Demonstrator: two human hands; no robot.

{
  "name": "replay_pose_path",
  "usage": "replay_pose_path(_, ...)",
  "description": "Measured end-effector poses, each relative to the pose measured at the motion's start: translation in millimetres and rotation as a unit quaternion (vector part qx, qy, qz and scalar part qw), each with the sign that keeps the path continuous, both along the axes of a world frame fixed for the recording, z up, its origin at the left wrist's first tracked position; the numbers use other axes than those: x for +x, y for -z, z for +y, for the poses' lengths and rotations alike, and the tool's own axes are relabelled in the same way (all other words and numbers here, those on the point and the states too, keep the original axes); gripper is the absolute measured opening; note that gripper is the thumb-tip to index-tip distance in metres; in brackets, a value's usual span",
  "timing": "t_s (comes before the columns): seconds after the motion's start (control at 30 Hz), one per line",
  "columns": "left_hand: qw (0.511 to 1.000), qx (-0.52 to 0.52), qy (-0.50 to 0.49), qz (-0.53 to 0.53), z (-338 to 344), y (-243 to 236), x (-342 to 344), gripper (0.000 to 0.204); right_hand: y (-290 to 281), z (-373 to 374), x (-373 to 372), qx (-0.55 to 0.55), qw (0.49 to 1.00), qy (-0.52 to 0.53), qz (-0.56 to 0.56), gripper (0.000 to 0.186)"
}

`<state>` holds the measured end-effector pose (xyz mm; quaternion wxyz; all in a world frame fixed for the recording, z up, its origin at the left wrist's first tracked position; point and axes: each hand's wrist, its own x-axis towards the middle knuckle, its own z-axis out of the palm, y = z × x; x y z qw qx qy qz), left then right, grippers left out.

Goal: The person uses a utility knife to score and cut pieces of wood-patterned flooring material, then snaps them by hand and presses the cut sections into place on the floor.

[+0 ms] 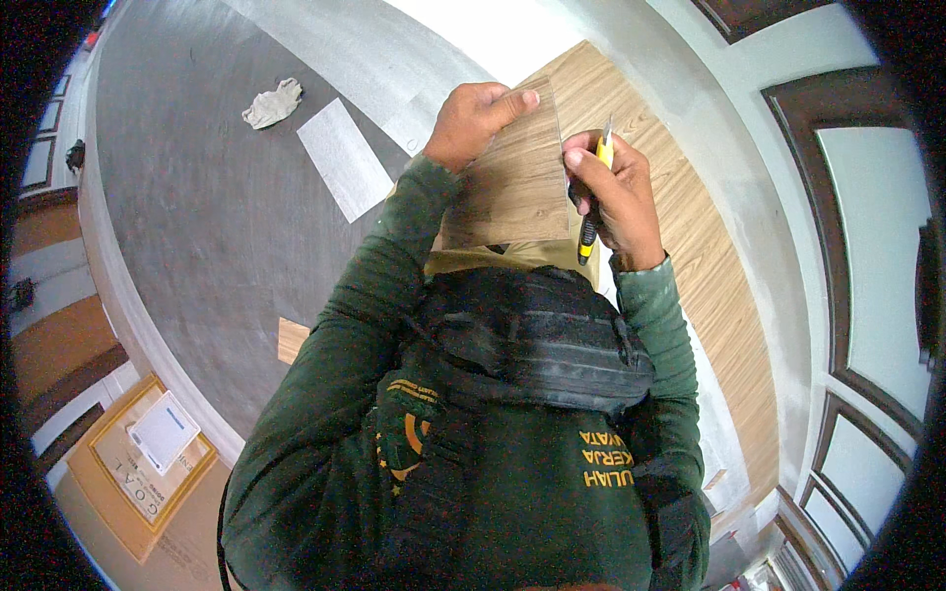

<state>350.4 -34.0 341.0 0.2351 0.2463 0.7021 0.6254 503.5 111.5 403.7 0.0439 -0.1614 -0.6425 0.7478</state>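
Note:
A wood-grain vinyl plank piece (517, 187) is tilted up in front of my body. Gripping its upper left edge is my left hand (473, 123), thumb laid across the face. My right hand (623, 192) closes around a yellow and black utility knife (597, 202), its blade end pointing up and away. The fingertips of that hand are at the piece's right edge; whether they press on it I cannot tell. Beyond and to the right, wood-grain planks (680, 197) cover a strip of floor along the wall.
On the dark grey floor (207, 187) to the left lie a crumpled pale cloth (273, 103) and a light grey plank piece (345, 160). A small wood-grain offcut (293, 340) is beside my left arm. At lower left, a framed board (148, 463) rests near a cardboard surface. Panelled walls (857, 197) bound the right.

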Motion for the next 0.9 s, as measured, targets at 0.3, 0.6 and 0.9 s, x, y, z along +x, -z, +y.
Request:
replay_pose_path(0.3,0.998,0.05,0.018,-0.019,-4.9,-8.9,8.9,0.047,13.5,8.5,8.3,-0.086,0.996,-0.003,0.027,0.016)
replay_pose_path(0.6,0.996,0.071,0.038,-0.047,-3.3,-14.9,10.6,0.046,12.4,9.0,22.2,0.141,0.987,-0.024,0.071,0.038)
replay_pose_path(0.9,0.987,0.104,0.056,-0.106,5.0,-1.4,18.0,0.044,10.0,-2.2,0.9,0.153,0.986,-0.013,0.071,0.036)
